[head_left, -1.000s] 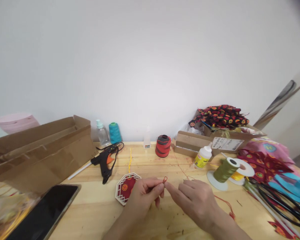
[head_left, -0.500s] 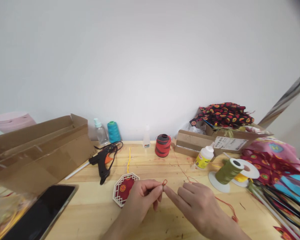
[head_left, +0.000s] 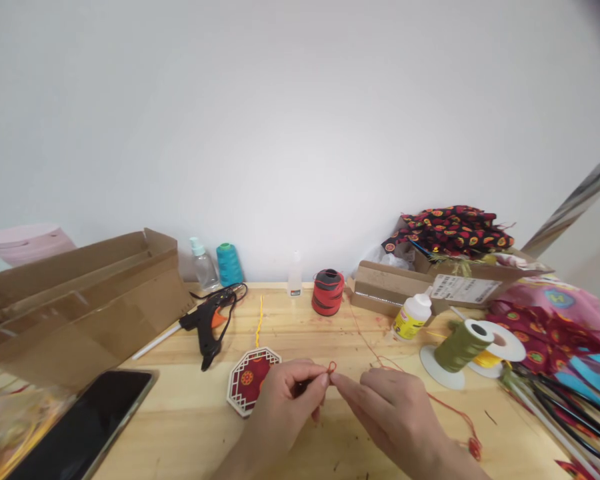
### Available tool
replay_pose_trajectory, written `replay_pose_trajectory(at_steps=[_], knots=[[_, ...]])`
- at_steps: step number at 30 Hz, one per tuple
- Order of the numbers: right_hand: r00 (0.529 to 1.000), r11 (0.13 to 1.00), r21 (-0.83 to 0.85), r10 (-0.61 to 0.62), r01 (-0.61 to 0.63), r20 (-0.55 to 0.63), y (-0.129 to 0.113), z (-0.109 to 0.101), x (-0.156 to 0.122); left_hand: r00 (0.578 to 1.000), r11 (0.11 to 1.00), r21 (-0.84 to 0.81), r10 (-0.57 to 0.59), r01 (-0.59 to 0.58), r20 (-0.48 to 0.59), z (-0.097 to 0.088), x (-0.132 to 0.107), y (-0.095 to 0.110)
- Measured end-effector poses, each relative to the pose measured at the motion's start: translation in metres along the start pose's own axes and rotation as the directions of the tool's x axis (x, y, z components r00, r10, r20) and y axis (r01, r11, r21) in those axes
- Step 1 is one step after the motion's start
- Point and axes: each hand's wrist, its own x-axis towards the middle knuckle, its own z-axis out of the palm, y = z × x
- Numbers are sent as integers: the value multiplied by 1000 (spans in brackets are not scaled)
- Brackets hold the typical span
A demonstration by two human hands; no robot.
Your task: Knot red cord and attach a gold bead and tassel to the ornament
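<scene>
Left hand (head_left: 291,399) has one red cord loop (head_left: 333,366) pinched in its fingers (head_left: 320,383) above the worktop (head_left: 190,420); right hand (head_left: 399,408) points in, can't really tell if gripping. One octagonal frame (head_left: 250,379) nearby.

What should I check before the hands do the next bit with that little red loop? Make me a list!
1. Left hand pinching by the red loop: ok.
2. Right hand with its index fingertip close to the loop: ok.
3. Loop's knot tight: cannot tell, fingers hide it.
4. Red string bunch lying straight: not ok, clumped.
5. Glue gun away from both hands: ok.
</scene>
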Motion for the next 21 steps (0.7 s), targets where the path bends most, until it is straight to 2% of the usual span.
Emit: replay_pose_trajectory(at_steps=[3,9,12,15,18,21], knots=[[999,999,-29,37,-37,14,3,-7,3,999,994,101,27,-29,22,1,-1,3],[979,1000,1,14,-14,204,10,-23,22,987,935,330,93,-132,130,3,-5,4],[952,989,136,13,-57,307,15,-28,35,969,911,357,141,-206,201,3,-7,6],[922,921,327,79,-213,378,19,-27,41,952,895,355,191,-270,241,1,-9,9],[911,819,456,178,-347,373,18,-20,33,952,889,351,240,-295,191,-3,-11,11],[931,777,520,242,-354,272,12,-9,20,959,895,344,263,-284,109,-5,-11,9]])
